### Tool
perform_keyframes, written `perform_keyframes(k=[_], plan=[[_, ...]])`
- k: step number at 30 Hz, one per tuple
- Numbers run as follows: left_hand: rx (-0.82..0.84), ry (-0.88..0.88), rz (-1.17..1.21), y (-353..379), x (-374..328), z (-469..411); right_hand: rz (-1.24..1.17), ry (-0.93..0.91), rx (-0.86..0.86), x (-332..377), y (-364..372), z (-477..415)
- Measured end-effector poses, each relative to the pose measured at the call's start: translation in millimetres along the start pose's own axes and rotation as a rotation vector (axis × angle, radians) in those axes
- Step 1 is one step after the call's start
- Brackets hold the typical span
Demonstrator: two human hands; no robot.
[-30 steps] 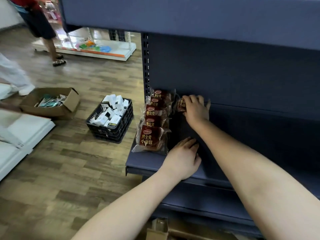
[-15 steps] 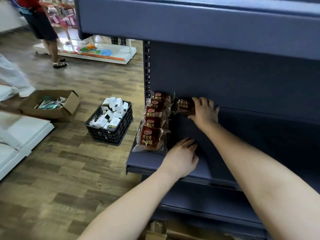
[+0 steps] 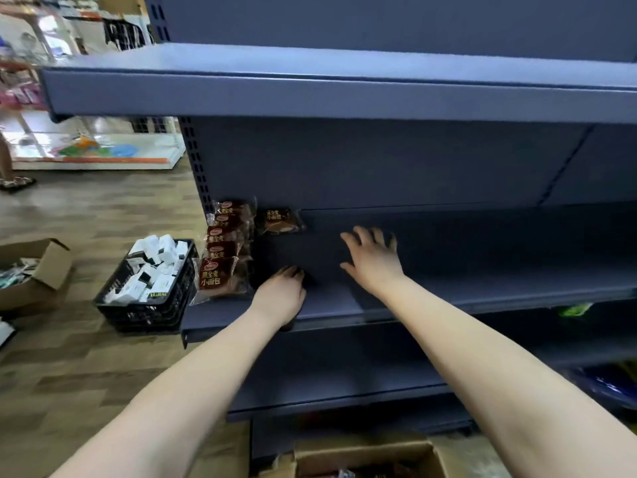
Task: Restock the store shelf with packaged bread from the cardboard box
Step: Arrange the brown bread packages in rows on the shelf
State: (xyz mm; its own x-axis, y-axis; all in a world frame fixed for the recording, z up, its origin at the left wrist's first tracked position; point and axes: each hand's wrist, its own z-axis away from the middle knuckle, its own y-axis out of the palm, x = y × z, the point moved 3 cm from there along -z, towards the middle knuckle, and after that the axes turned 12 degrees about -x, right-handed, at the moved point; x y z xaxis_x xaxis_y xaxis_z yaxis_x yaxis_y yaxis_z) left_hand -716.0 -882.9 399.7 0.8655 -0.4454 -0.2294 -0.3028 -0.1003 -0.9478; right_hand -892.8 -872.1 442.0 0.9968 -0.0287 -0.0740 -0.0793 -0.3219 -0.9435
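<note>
The shelf (image 3: 448, 257) needs a second row: the next pack from the box (image 3: 362, 455), near and below, best goes just nearer than the lone pack (image 3: 281, 220), label up. The left hand (image 3: 281, 294) rests on the shelf and the right hand (image 3: 374, 260) is spread over it, both with fingers loose and empty. There are six packs, five of them in the left row (image 3: 224, 251).

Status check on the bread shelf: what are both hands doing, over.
Left hand open, resting on shelf. Right hand open, empty, apart from lone bread pack at the back. No obstruction seen.
</note>
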Motion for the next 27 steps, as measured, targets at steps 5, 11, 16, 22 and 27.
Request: perform_keyframes(k=[5,11,16,22,27], plan=[[0.072,-0.023,-0.040,-6,-11,6,0.032,0.037,0.012,-27,-17,16],[-0.037,0.086,-0.158,-16,-13,15,-0.007,0.019,-0.012,-22,-25,-2],[-0.251,0.070,-0.186,-36,20,15,-0.075,-0.080,-0.025,25,-11,-33],[-0.384,-0.061,-0.091,-57,86,1,-0.172,-0.114,-0.027,82,16,-80],[-0.395,-0.082,-0.075,-49,120,-1,-0.244,-0.093,0.080,102,43,-116]])
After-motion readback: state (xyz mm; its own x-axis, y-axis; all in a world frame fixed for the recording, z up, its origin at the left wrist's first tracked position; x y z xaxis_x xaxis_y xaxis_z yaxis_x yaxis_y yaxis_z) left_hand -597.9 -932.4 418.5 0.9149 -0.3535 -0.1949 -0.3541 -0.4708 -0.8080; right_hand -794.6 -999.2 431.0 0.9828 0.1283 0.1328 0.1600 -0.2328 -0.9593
